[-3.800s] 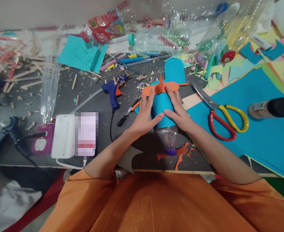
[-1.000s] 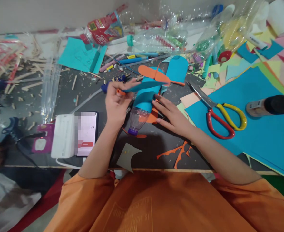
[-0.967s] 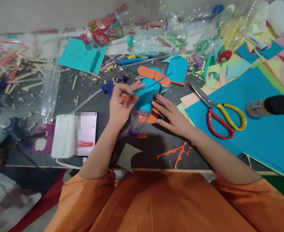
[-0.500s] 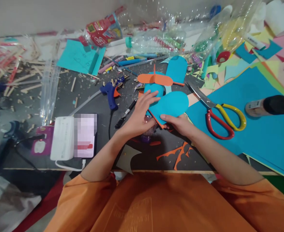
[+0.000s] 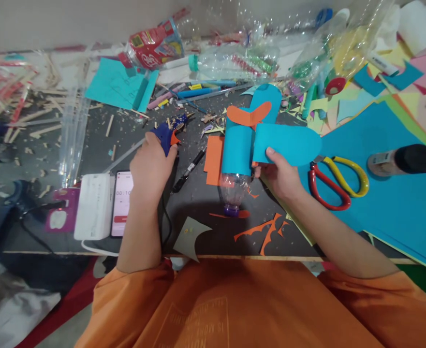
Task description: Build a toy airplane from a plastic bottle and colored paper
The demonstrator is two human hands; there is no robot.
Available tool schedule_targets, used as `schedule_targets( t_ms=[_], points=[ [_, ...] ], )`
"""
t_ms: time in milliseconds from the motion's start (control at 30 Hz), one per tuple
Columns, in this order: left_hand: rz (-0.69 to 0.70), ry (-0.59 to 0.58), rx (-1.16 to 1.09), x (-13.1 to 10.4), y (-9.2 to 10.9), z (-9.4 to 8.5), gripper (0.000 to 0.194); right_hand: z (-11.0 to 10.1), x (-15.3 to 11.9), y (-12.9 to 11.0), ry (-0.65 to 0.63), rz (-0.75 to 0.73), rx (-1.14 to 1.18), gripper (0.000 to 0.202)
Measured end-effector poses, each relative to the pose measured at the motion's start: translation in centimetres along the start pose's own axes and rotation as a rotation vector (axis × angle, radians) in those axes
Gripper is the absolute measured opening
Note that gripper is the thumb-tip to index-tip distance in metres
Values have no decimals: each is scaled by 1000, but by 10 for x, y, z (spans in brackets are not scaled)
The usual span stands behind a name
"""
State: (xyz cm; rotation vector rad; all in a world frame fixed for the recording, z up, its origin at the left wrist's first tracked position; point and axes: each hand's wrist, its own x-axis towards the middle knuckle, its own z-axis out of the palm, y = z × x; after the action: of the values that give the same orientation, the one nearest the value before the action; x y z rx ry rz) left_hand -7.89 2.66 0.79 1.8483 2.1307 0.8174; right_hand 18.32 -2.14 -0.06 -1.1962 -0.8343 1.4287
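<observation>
Beneath both hands, dark tabletop (image 5: pixel 100 145), matte and gritty, strewn with wood splinters and paper offcuts. Right of the right hand, broad blue card sheet (image 5: pixel 387 203), smooth and flat, spread wide as stock for cutting; on its near edge, red-and-yellow-handled scissors (image 5: pixel 338 181), blades partly hidden under the wing. Between the hands, clear plastic bottle (image 5: pixel 234 179), wrapped in a blue paper sleeve, neck and purple cap toward the body, lifted slightly off the surface and tilted so its side shows. Out from the sleeve, rounded blue paper wing (image 5: pixel 288 143), stiff and flat; curved orange cutout (image 5: pixel 247 115) at the far end. Right hand (image 5: pixel 280 176) closed round the bottle's side, thumb pinching the wing's root, seemingly to steady the join. Left hand (image 5: pixel 151 166) curled over the blue glue gun (image 5: pixel 165 137), fingers wrapped on the grip, orange trigger peeking out, cord trailing toward the body. Left of that hand, white power bank (image 5: pixel 93 205) and phone (image 5: pixel 123 203). Nearer the body, orange flame-shaped scraps (image 5: pixel 267 229), thin and jagged.
</observation>
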Motion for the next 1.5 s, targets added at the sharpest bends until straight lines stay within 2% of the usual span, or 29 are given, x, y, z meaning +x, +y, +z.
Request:
schedule_targets(
  t_ms=[133,267,400,500,533,600,700,767,833,900,967,1067,1233,1500],
  points=[
    [-72,-58,0,0,-2,5,34,0,-1,2,-98,34,-12,36],
    [-51,-45,-163,3,1,7,32,-1,1,5,-120,80,95,31],
    [-15,82,-457,10,8,8,34,-1,1,5,-82,105,159,31],
    [-165,160,-760,12,21,7,27,-1,3,6,-103,100,182,27],
    [-214,111,-851,11,27,6,23,-2,3,6,-107,98,179,26],
    [-303,-117,-966,7,38,4,17,-3,5,7,-109,91,148,26],
    [-440,-218,-1182,-3,53,2,13,-6,8,9,-61,57,117,26],
    [-404,-211,-1189,-10,58,1,24,-6,8,7,-22,42,148,28],
    [-304,-213,-1157,-18,59,-1,31,-6,8,3,-30,68,198,35],
    [-230,-237,-1129,-25,55,-4,30,-3,6,-2,-68,126,242,43],
    [-200,-317,-1086,-32,50,-7,25,-1,5,-6,-82,181,269,47],
    [-166,-418,-1010,-38,42,-8,19,0,4,-8,-69,242,282,45],
    [-136,-506,-977,-41,39,-6,24,-3,6,-2,-61,269,275,36],
    [-72,-535,-866,-39,31,-9,26,-6,4,1,-108,297,357,31]
  ],
)
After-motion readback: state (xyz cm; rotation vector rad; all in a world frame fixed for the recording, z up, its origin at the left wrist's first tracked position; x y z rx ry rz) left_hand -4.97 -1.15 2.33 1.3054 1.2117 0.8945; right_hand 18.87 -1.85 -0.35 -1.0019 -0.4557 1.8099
